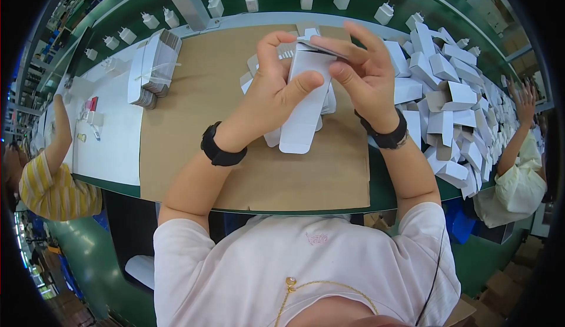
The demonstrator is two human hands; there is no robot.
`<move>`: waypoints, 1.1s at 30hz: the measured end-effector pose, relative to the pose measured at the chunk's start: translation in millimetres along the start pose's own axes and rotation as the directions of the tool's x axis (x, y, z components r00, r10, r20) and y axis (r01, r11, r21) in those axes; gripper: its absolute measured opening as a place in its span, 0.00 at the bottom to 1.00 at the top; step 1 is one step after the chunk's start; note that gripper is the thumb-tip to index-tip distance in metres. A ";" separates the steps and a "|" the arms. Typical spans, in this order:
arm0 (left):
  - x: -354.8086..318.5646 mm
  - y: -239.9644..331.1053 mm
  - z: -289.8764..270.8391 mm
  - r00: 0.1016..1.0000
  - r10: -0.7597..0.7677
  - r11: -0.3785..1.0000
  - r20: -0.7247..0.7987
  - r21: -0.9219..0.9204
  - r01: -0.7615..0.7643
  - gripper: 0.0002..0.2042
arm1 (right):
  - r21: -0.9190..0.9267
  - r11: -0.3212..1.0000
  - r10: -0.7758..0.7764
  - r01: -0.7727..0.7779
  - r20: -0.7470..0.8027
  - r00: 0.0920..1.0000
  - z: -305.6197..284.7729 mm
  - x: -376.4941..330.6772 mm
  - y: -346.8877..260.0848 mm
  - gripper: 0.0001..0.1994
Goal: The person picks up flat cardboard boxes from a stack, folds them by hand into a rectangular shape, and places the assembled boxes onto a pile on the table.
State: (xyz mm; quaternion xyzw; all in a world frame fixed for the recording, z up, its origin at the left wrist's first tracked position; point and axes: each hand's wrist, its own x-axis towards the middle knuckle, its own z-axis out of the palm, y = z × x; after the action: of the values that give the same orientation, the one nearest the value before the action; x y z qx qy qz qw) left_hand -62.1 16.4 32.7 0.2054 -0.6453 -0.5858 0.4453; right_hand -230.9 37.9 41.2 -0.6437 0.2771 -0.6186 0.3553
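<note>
1. My left hand [281, 88] grips a white carton [305, 112], thumb against its front face, index finger curled near its upper end.
2. My right hand [368, 71] pinches a flap at the carton's upper end between thumb and fingers; one finger stands raised clear of it.
3. The carton is in front of me, tilted, above a brown cardboard sheet [182, 150]; more flat white blanks [328, 102] show behind it.
4. I wear a black band on each wrist.
5. To my left, a strapped stack of flat cartons [154, 71] stands at the sheet's edge.
6. To my right, white boxes [440, 94] lie heaped, some with open ends.
7. Beyond the sheet, white plug adapters [252, 0] stand in a spaced row on a green surface [279, 3].
8. A person in yellow stripes [56, 186] is at my far left, another in a pale top [515, 183] at my far right.
</note>
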 end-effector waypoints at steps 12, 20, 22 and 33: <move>-3.6 11.0 -5.1 0.991 0.080 0.895 0.103 0.430 -0.117 0.41 | -0.119 0.953 0.297 -0.279 0.187 0.936 -23.4 11.4 -11.6 0.14; 2.2 12.6 -10.7 0.998 -0.068 0.962 -0.001 0.264 0.066 0.39 | -0.161 0.973 0.204 -0.164 0.281 0.938 -18.6 10.0 -9.8 0.16; 1.9 13.8 -12.6 0.999 -0.041 0.955 0.015 0.294 0.035 0.39 | -0.073 0.966 0.255 -0.246 0.164 0.953 -13.8 10.0 -14.7 0.16; -2.9 12.0 -5.7 0.999 -0.042 0.950 0.029 0.312 0.031 0.39 | -0.323 0.946 0.080 0.038 0.343 0.936 -19.0 5.7 -13.6 0.16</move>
State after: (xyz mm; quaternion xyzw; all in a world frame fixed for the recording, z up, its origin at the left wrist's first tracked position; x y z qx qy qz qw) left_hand -52.9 18.2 42.5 0.2744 -0.7334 -0.4884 0.3850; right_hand -250.4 39.3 55.2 -0.7902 0.3141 -0.4358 0.2950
